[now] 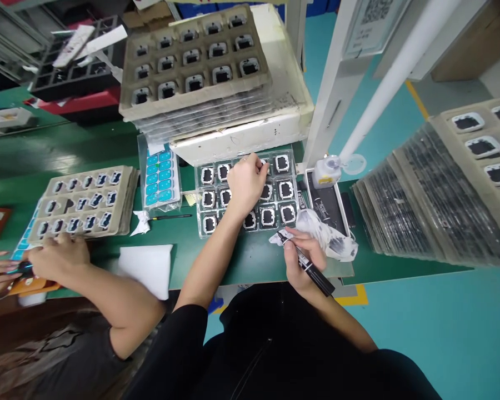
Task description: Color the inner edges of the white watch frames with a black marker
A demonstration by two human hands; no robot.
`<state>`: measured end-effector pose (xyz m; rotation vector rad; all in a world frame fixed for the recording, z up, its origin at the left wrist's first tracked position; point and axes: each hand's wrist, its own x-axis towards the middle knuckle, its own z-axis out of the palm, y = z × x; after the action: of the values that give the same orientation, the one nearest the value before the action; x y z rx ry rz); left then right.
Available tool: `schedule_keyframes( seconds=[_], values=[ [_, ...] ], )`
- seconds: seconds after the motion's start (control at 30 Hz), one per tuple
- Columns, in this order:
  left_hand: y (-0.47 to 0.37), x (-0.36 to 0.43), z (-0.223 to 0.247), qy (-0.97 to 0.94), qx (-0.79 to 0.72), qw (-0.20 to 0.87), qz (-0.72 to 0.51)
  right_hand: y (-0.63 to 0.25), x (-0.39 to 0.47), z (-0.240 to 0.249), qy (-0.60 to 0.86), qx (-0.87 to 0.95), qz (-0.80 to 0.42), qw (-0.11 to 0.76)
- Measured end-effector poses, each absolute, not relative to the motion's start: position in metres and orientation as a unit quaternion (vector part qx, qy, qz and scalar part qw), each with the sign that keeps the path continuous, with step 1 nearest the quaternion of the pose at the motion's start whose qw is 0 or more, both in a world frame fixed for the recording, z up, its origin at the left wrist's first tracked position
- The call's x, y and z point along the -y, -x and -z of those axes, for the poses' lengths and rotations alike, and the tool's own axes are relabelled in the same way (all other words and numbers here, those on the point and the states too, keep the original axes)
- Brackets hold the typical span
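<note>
My left hand (248,183) reaches over a clear plastic tray (199,214) of small white-rimmed black parts. Its fingers are pinched at a part in the top row, just left of the top-right part (282,163); the fingers partly cover that part. My right hand (302,261) is closed around a black marker (314,275), near the tray's lower right corner. The marker points up and left, its tip over a bit of white tissue (276,238) by my fingers. A crumpled, ink-stained cloth (333,239) lies just right of that hand.
Stacked trays (195,72) stand on a white foam box (241,133) behind. A small bin (341,203) holds a white bottle (327,170). More tall trays (416,189) rise at right. At left, a co-worker's hands (60,258) are beside another parts tray (81,203).
</note>
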<state>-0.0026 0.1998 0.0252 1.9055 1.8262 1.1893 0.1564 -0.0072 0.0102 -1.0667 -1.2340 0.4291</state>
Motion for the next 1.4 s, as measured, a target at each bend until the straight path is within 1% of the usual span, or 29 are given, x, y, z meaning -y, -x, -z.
schedule_keyframes(
  seconds=[0.2,0.3,0.4,0.53,0.77,0.83,0.9,1.03,1.1,1.27,1.4],
  values=[
    [-0.006,-0.215,-0.032,-0.744,-0.566,0.088,-0.345,-0.155,0.007,-0.01,0.465,0.539,-0.194,0.675],
    [-0.011,-0.232,-0.03,-0.772,-0.538,0.11,-0.321,-0.154,0.007,-0.008,0.462,0.525,-0.192,0.688],
    [-0.013,-0.245,-0.027,-0.769,-0.543,0.139,-0.307,-0.153,0.007,-0.008,0.469,0.527,-0.185,0.684],
    [-0.014,-0.247,-0.031,-0.762,-0.544,0.159,-0.314,-0.154,0.007,-0.009,0.47,0.543,-0.183,0.672],
    [-0.027,-0.226,-0.046,-0.768,-0.519,0.161,-0.338,-0.155,0.007,-0.01,0.468,0.543,-0.173,0.676],
    [-0.023,-0.216,-0.053,-0.756,-0.501,0.2,-0.371,-0.154,0.007,-0.01,0.469,0.54,-0.174,0.677],
    [-0.013,-0.201,-0.06,-0.71,-0.499,0.266,-0.419,-0.154,0.007,-0.01,0.468,0.54,-0.175,0.677],
    [0.015,-0.154,-0.069,-0.542,-0.525,0.424,-0.5,-0.155,0.007,-0.01,0.467,0.542,-0.18,0.675],
    [0.025,-0.123,-0.068,-0.468,-0.537,0.472,-0.52,-0.155,0.007,-0.009,0.464,0.544,-0.181,0.675],
    [0.026,-0.053,-0.052,-0.38,-0.545,0.562,-0.492,-0.155,0.007,-0.009,0.452,0.546,-0.194,0.678],
    [0.01,-0.025,-0.04,-0.318,-0.534,0.618,-0.481,-0.155,0.008,-0.011,0.454,0.551,-0.2,0.671]
  ],
)
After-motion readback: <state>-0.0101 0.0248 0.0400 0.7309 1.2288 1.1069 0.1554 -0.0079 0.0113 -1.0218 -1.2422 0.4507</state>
